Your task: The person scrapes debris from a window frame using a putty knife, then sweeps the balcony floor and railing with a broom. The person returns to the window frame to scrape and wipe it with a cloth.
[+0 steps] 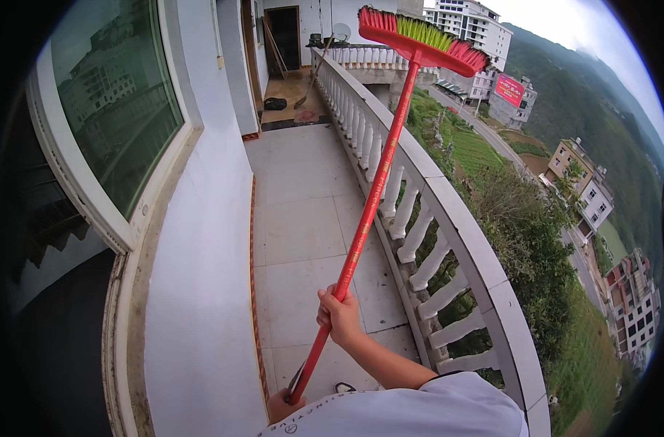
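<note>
A red-handled broom is held upright at a slant, its head raised at the top of the view. The broom head has red and yellow-green bristles pointing up. My right hand is closed around the lower part of the handle. At the handle's bottom end, my left hand is wrapped on it, partly hidden by my white shirt. The broom head appears above the far railing, and whether it touches anything there cannot be told.
I stand on a tiled balcony floor. A white balustrade curves along the right, with slopes and buildings beyond. On the left are a white wall and a window. Farther along lie a black bag and another leaning broom.
</note>
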Motion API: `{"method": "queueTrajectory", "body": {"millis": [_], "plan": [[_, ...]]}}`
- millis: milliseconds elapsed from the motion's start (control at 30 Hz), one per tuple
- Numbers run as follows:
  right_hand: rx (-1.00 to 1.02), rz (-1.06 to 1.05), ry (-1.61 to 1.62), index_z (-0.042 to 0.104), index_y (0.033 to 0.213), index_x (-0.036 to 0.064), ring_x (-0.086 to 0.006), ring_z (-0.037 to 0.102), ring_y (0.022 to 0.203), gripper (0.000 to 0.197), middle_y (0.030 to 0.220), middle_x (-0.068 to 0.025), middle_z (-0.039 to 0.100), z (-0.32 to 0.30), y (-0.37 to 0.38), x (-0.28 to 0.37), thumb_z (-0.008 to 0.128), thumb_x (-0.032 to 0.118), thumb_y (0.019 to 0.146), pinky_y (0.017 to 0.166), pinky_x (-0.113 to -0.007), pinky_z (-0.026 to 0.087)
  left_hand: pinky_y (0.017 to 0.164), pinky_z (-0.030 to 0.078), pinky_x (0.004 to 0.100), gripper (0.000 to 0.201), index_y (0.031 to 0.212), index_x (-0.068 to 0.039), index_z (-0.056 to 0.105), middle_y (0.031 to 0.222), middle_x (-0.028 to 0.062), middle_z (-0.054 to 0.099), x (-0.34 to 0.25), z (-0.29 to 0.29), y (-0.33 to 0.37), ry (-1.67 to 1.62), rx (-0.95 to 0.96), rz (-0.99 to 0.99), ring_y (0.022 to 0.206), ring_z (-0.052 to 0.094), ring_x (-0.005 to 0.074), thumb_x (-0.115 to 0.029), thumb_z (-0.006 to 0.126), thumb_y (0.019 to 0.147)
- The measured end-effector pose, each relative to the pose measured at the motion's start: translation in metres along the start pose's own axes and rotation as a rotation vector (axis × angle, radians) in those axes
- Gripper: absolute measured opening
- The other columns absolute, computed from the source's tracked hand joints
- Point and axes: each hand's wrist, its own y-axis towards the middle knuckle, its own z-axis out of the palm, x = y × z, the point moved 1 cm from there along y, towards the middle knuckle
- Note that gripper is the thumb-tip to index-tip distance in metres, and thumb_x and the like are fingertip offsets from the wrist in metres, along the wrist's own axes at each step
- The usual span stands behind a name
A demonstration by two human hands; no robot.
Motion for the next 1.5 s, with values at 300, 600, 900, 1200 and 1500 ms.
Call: {"method": "queueTrajectory", "body": {"millis": [300,600,900,1200,1500], "plan": [[-0.014,0.107,0.012,0.036,0.074,0.0119,-0.0082,0.034,0.041,0.023,0.055,0.0021,0.036,0.009,0.028,-0.001,0.057,0.008,0.083,0.039,-0.025,0.031,0.055,0.045,0.0277,0.031,0.082,0.004,0.063,0.061,0.0088,0.060,-0.006,0.006,0.009,-0.079,-0.036,-0.071,0.055,0.056,0.0133,-0.019,0.074,0.062],[-0.130,0.030,0.029,0.036,0.076,0.0122,-0.0070,0.034,0.041,0.023,0.056,0.0022,0.038,-0.014,0.022,0.014,0.057,0.008,0.082,0.038,-0.023,0.028,0.056,0.046,0.0292,0.035,0.082,0.003,0.062,0.060,0.0088,0.059,-0.018,0.013,0.024,-0.090,0.089,-0.054,0.056,0.058,0.0141,-0.019,0.078,0.059],[-0.625,0.002,0.151,0.037,0.078,0.0095,-0.0109,0.038,0.042,0.019,0.058,-0.0015,0.040,-0.088,0.001,-0.052,0.055,0.006,0.080,0.039,-0.027,0.037,0.059,0.045,0.0308,0.030,0.088,-0.008,0.067,0.071,0.0081,0.064,0.036,-0.046,0.064,0.278,0.293,0.184,0.064,0.059,0.0168,-0.034,0.067,0.072],[-0.533,-0.181,0.205,0.037,0.074,0.0078,-0.0122,0.041,0.045,0.017,0.059,-0.0029,0.040,-0.072,-0.012,-0.006,0.053,0.004,0.078,0.041,-0.029,0.040,0.055,0.045,0.0286,0.026,0.090,-0.005,0.065,0.070,0.0067,0.063,-0.008,-0.070,0.059,0.213,0.426,0.286,0.061,0.058,0.0127,-0.025,0.069,0.073],[-0.787,-0.020,0.096,0.038,0.069,0.0071,-0.0132,0.041,0.040,0.014,0.053,-0.0021,0.039,-0.108,-0.007,-0.084,0.049,0.001,0.075,0.037,-0.031,0.043,0.061,0.046,0.0338,0.035,0.082,-0.009,0.068,0.067,0.0109,0.064,0.038,-0.071,0.072,0.415,0.252,0.064,0.063,0.062,0.0220,-0.040,0.070,0.067]]}}
